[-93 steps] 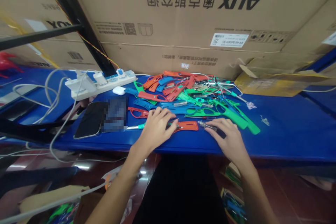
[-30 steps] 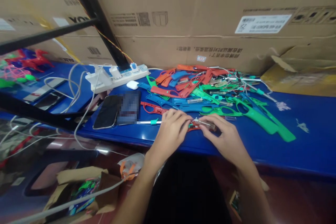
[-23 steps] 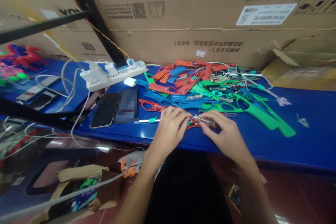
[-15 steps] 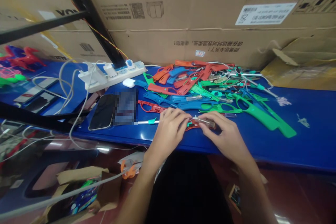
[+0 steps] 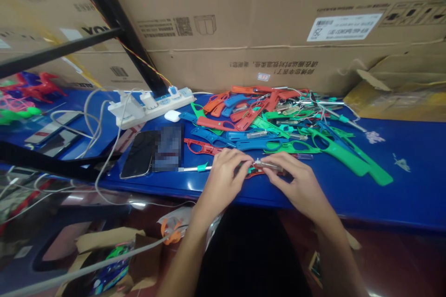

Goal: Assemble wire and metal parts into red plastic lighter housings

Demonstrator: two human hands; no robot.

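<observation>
A: Head view, the only one. What's hard to read?

B: The slim clear rod (image 5: 269,165) at the table's near edge. Fingers cover most of it, so its ends are hidden. The red part (image 5: 253,172) under it shows only as a sliver between the hands. A patch just right of the phone (image 5: 139,154) is blurred out, and both forearms run off the bottom edge.

A: Materials?

B: A glossy blue table (image 5: 400,181). Beyond the hands lies a tangled pile (image 5: 272,120) of flat plastic handles in red, blue and green, with thin metal shafts among them. A brown cardboard box (image 5: 278,28) stands at the far side, and a white power strip (image 5: 153,103) sits far left.

A: And the hands?

B: The left hand (image 5: 223,177) lies palm down, fingers curled onto the red part, tips touching the rod. Whether it grips, I cannot tell. The right hand (image 5: 299,186) pinches the rod between thumb and fingertips, wrist low over the table's edge.
</observation>
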